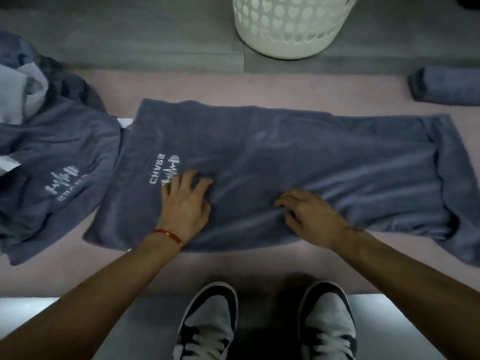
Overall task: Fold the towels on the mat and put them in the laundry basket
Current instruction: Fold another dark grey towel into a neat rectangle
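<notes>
The left hand (pixel 185 201), with a thin red cord bracelet (pixel 170 235) at the wrist, rests palm-down on the spread grey-blue terry towel (pixel 298 162). Its fingers are splayed and nearly straight, pressing the cloth beside the white printed logo (pixel 166 170); it grips nothing. The right hand (pixel 311 216) lies on the same towel just to the right. Its fingers are bent at the knuckles over a low ridge of cloth; whether they pinch that ridge or merely press it cannot be told.

The towel lies lengthwise across the pale pink mat (pixel 259 84), logo end to the left. Its right end is rumpled, with one edge doubled over.

Procedure for the step in hand, judged to be smoothing before a fold:
1. Hold the left hand flat as an anchor.
2. Sweep the right hand outward toward the rumpled end to clear the wrinkles.
3. Straighten the doubled edge before bringing the ends together.

A heap of unfolded grey-blue towels (pixel 57 152) lies at the left, touching the spread towel. A rolled grey-blue towel (pixel 446 85) sits at the far right. The white perforated plastic laundry basket (pixel 288 24) stands beyond the mat on the grey floor.
</notes>
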A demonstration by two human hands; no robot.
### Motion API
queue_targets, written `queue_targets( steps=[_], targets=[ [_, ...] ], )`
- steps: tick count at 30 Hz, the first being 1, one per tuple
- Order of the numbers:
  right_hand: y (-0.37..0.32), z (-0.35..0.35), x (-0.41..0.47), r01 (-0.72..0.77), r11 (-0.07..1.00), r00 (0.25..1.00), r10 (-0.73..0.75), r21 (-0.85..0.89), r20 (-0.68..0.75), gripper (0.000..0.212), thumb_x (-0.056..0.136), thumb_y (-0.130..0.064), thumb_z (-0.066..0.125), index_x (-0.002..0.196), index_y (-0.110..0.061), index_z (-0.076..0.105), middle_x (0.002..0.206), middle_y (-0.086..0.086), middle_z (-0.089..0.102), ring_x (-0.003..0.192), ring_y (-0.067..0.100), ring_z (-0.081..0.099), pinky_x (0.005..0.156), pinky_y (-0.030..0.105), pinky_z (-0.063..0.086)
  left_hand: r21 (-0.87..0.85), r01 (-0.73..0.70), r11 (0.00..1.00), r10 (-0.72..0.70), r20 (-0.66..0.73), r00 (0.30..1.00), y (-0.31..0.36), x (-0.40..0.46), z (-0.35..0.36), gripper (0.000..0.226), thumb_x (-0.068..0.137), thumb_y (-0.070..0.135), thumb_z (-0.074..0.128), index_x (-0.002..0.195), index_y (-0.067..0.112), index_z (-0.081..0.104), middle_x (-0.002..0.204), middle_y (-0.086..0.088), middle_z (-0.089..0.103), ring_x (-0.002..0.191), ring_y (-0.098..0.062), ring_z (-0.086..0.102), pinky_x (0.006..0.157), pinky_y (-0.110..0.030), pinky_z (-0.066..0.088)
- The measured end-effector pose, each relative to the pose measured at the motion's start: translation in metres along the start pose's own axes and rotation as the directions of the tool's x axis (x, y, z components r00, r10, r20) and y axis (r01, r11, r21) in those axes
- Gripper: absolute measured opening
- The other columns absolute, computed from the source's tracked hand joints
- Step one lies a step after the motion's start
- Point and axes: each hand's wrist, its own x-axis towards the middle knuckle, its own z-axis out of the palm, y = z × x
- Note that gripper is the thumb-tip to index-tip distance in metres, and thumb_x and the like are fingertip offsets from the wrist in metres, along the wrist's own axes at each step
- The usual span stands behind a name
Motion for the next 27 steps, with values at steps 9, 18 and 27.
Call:
queue_targets(
  steps=[9,18,27],
  targets=[
    [0.13,-0.029,-0.144,-0.801,0.564,0.434,0.777,0.199,-0.455,0.03,0.09,-0.021,0.057,0.115,-0.005,0.059,0.113,0.023,0.06,0.098,0.045,0.059,0.081,0.049,0.05,-0.036,-0.818,0.574,0.796,0.26,0.547,0.2,0.1,0.013,0.057,0.087,0.045,0.045,0.14,0.025,0.054,0.156,-0.016,0.036,0.142,-0.039,0.033,0.109,-0.061,0.035],
    [0.205,-0.028,-0.199,-0.871,-0.146,-0.219,0.97,0.47,-0.103,0.042,0.096,-0.028,0.054,0.127,0.001,0.051,0.132,0.026,0.049,0.127,0.044,0.044,0.099,0.051,0.042,-0.025,-0.967,0.253,0.926,0.294,0.235,0.29,0.076,0.048,0.054,0.078,0.035,0.074,0.125,0.015,0.059,0.094,-0.004,0.058,0.076,-0.021,0.054,0.062,-0.032,0.03],
    [0.246,-0.045,-0.248,-0.319,-0.099,-0.336,0.942,0.943,-0.015,0.002,0.096,-0.021,0.054,0.096,-0.021,0.053,0.104,0.012,0.062,0.075,0.025,0.062,0.047,0.033,0.059,-0.405,-0.731,0.55,0.827,0.385,0.409,0.31,0.068,0.054,0.05,0.093,0.026,0.048,0.142,0.021,0.037,0.117,-0.001,0.051,0.099,-0.02,0.053,0.085,-0.035,0.047]
  ],
)
